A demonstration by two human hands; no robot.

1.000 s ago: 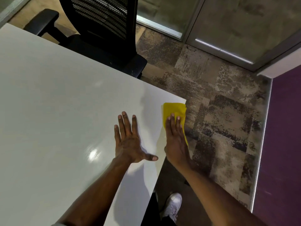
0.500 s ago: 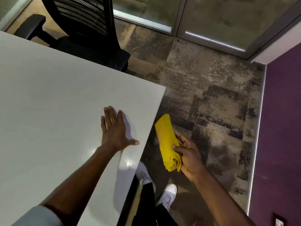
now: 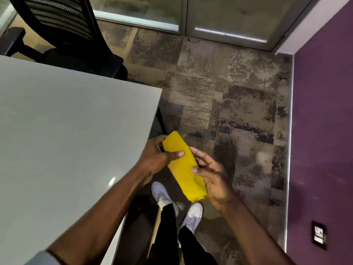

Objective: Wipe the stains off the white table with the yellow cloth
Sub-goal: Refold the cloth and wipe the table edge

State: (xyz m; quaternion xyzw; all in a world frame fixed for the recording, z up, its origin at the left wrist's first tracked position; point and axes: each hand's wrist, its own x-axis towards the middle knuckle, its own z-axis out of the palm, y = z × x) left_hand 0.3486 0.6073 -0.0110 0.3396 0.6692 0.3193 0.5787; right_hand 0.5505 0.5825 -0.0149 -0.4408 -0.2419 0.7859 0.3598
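Observation:
The yellow cloth (image 3: 183, 167) is folded into a long strip and held in the air just off the right edge of the white table (image 3: 72, 134), above the floor. My left hand (image 3: 158, 155) grips its upper end, thumb pressed across the top. My right hand (image 3: 212, 176) cups its lower end from the right, fingers spread along the cloth's side. Neither hand touches the table. No stains show on the visible tabletop.
A black mesh office chair (image 3: 63, 33) stands behind the table's far edge. Patterned carpet (image 3: 219, 92) spreads to the right, bounded by a purple wall (image 3: 324, 131) and glass doors (image 3: 229, 16). My shoes (image 3: 179, 205) are below the cloth.
My right hand pulled the cloth off the table corner. My left hand left the tabletop and took hold of the cloth's upper end. The view has shifted right.

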